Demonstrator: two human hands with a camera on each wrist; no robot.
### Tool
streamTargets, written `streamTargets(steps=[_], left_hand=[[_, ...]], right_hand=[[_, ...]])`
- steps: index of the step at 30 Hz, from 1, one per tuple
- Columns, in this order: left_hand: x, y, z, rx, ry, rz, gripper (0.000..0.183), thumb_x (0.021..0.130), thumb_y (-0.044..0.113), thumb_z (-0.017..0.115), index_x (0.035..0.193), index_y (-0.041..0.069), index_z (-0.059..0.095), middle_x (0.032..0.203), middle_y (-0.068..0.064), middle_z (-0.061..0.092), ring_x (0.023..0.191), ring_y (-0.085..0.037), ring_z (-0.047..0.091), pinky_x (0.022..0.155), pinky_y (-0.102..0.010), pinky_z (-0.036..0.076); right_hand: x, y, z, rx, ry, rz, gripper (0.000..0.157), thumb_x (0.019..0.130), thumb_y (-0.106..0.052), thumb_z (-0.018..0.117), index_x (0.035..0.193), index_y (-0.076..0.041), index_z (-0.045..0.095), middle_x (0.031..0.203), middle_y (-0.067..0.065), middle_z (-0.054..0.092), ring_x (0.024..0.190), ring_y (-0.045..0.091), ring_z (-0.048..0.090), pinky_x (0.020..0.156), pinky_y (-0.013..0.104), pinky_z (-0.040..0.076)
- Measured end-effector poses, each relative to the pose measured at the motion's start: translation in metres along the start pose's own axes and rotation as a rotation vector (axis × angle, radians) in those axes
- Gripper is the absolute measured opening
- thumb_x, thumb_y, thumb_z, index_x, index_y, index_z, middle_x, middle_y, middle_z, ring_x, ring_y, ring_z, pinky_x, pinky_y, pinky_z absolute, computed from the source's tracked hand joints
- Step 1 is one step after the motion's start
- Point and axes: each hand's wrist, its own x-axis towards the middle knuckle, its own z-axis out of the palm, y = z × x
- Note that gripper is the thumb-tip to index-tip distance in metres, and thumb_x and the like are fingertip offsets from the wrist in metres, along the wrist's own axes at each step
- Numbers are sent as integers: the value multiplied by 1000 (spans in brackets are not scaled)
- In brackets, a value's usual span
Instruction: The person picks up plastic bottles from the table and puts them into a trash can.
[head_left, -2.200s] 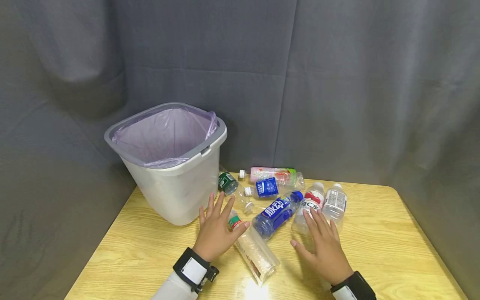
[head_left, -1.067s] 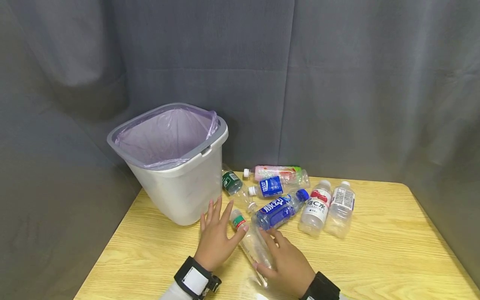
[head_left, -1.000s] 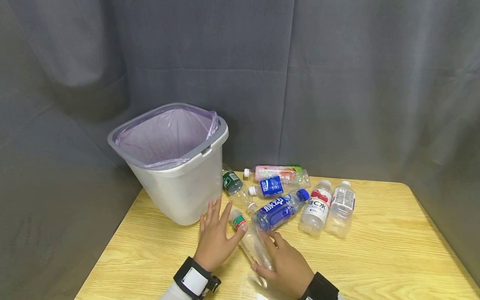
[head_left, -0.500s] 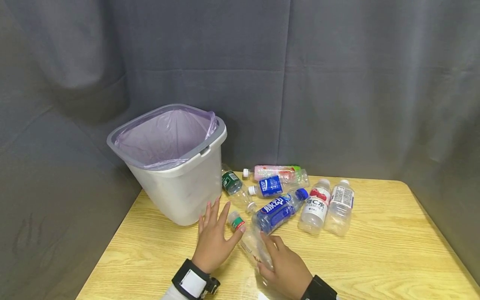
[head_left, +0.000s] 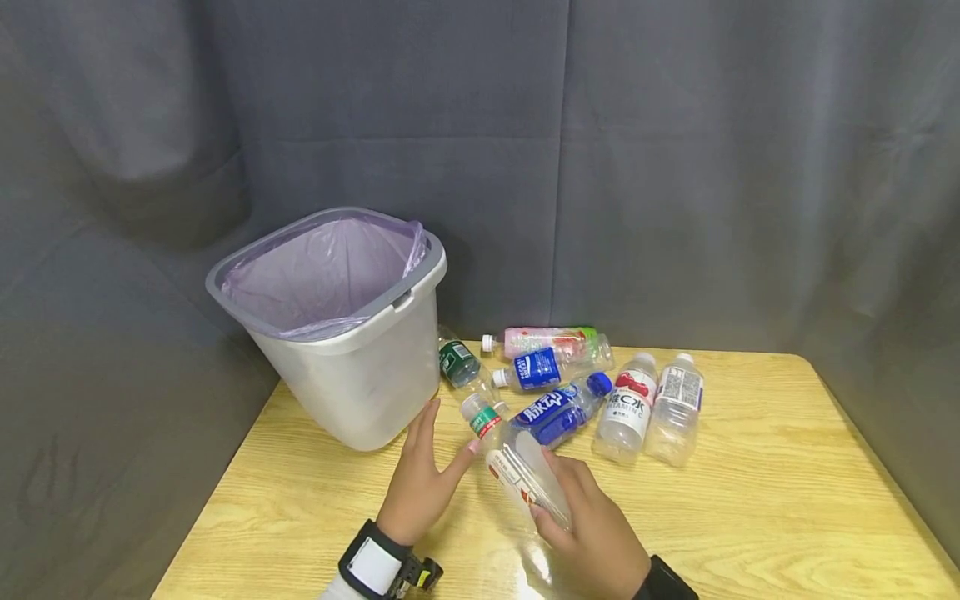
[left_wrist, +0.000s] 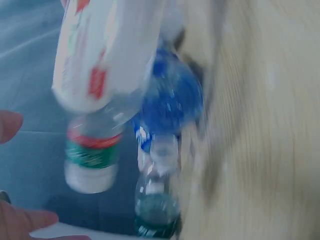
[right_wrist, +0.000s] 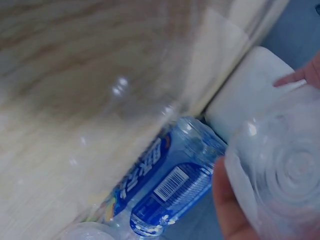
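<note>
My right hand (head_left: pixel 596 533) grips a clear plastic bottle (head_left: pixel 513 467) with a white label and a green and red neck band. Raised off the table, its white-capped end points away toward the left. In the right wrist view the bottle's round base (right_wrist: pixel 295 167) faces the camera, with fingers (right_wrist: pixel 230 212) around its side. My left hand (head_left: pixel 420 492) is spread left of the bottle's neck, fingers straight and holding nothing. Behind the held bottle lies a blue-labelled bottle (head_left: pixel 558 414). The left wrist view is blurred, with the held bottle (left_wrist: pixel 107 60) large in it.
A white bin (head_left: pixel 360 383) with a purple liner (head_left: pixel 315 267) stands at the back left. Beside it lie a green-labelled bottle (head_left: pixel 459 363), a Pocari Sweat bottle (head_left: pixel 537 368) and a pink-labelled bottle (head_left: pixel 551 339). Two clear bottles, one cherry-labelled (head_left: pixel 626 408), one white-labelled (head_left: pixel 675 408), lie farther right.
My right hand has come left from the cherry-labelled bottle, gripped the clear bottle and lifted it off the table. The left hand has shifted slightly back, away from the bottle's neck.
</note>
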Motion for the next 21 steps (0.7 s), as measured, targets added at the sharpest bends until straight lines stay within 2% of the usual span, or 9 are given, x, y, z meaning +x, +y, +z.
streamTargets(steps=[4, 7, 11, 15, 21], left_hand=[[-3, 8, 9, -287, -104, -101, 81, 92, 50, 56, 148, 11, 14, 144, -18, 31, 126, -29, 37, 98, -52, 36], [-7, 14, 20, -526, -180, -156, 76, 94, 43, 57, 146, 8, 14, 134, -20, 39, 114, -28, 49, 90, -50, 44], [-12, 23, 34, -776, -203, -212, 68, 94, 34, 60, 142, 7, 20, 121, -20, 47, 103, -27, 55, 82, -47, 50], [-15, 31, 43, -898, -173, -235, 64, 92, 31, 62, 137, 6, 25, 117, -19, 52, 101, -28, 56, 78, -44, 51], [-19, 37, 51, -949, -117, -270, 62, 89, 29, 67, 134, 7, 29, 122, -14, 55, 98, -29, 59, 73, -40, 52]], right_hand=[[5, -4, -2, 42, 94, -54, 74, 83, -22, 69, 145, -8, 31, 125, 8, 47, 92, 16, 55, 67, 35, 54], [8, -7, -2, 66, 111, -74, 73, 84, -20, 68, 145, -7, 30, 128, 10, 45, 95, 19, 55, 70, 38, 54], [10, -9, -1, 87, 108, -77, 73, 85, -20, 66, 145, -5, 28, 130, 12, 43, 99, 22, 54, 73, 42, 54], [10, -9, 1, 93, 112, -79, 71, 86, -21, 65, 145, -4, 29, 131, 13, 42, 102, 24, 54, 76, 43, 53], [9, -8, 8, 74, 133, -115, 69, 87, -27, 64, 143, -3, 32, 130, 14, 44, 106, 26, 54, 82, 45, 51]])
